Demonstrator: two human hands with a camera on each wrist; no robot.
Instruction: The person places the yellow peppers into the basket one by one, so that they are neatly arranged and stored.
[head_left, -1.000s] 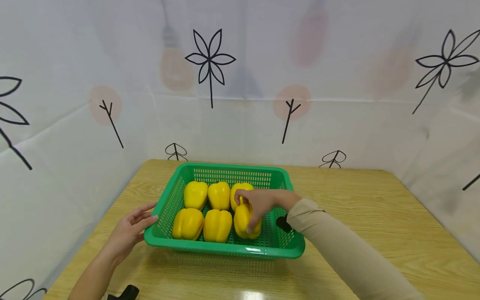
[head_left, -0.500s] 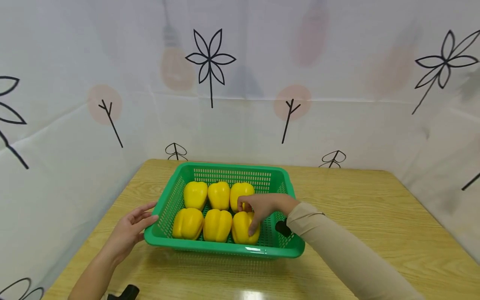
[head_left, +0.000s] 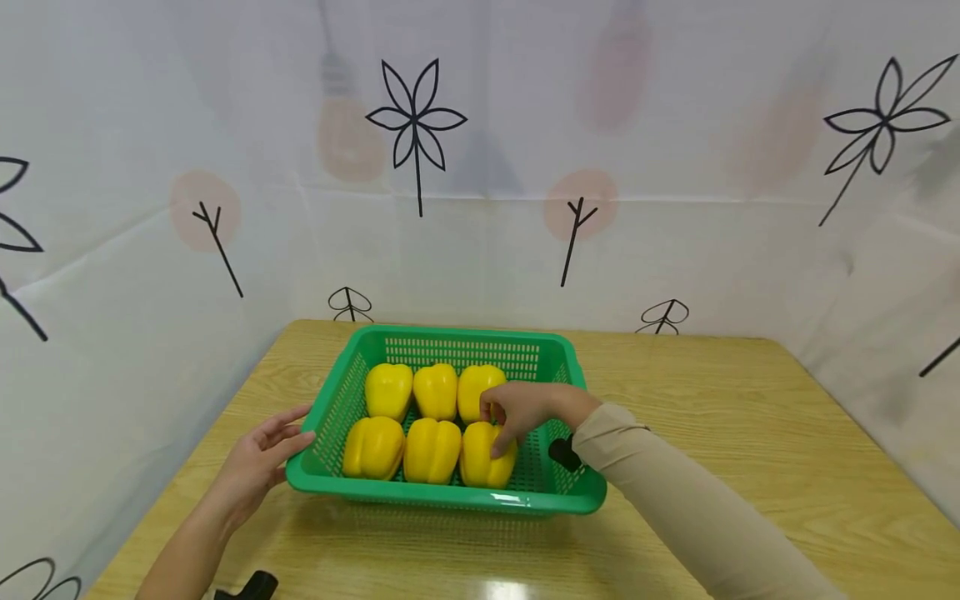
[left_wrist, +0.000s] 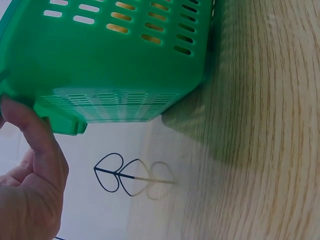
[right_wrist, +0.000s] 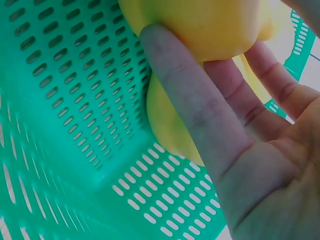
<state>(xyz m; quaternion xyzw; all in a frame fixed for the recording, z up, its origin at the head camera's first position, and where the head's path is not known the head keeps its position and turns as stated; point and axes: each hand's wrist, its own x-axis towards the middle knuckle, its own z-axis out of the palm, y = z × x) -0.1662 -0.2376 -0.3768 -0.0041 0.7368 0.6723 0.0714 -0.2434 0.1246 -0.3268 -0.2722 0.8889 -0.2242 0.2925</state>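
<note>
A green plastic basket [head_left: 442, 497] holds several yellow bell peppers [head_left: 432, 450] in two rows. At the front right of these, my right hand [head_left: 525, 408] has its thumb and curled fingers on a yellow bell pepper [head_left: 480, 467], which sits in the front row. In the right wrist view the thumb of my right hand [right_wrist: 240, 130] lies against a bell pepper [right_wrist: 200, 30], with other fingertips partly hidden behind it. My left hand [head_left: 255, 467] holds the basket's left rim, its thumb on the rim. The left wrist view shows my left hand [left_wrist: 37, 165] at the basket's edge [left_wrist: 60, 120].
The basket stands on a wooden table [head_left: 697, 433]. A white cloth [head_left: 480, 250] with flower drawings hangs behind and at the sides. A black object [head_left: 255, 586] shows by the left forearm and a dark strap piece [head_left: 564, 454] by the right wrist.
The front-right bell pepper has come down and forward, level with its row. My right thumb has then shifted slightly up along it. The left hand stays at the rim.
</note>
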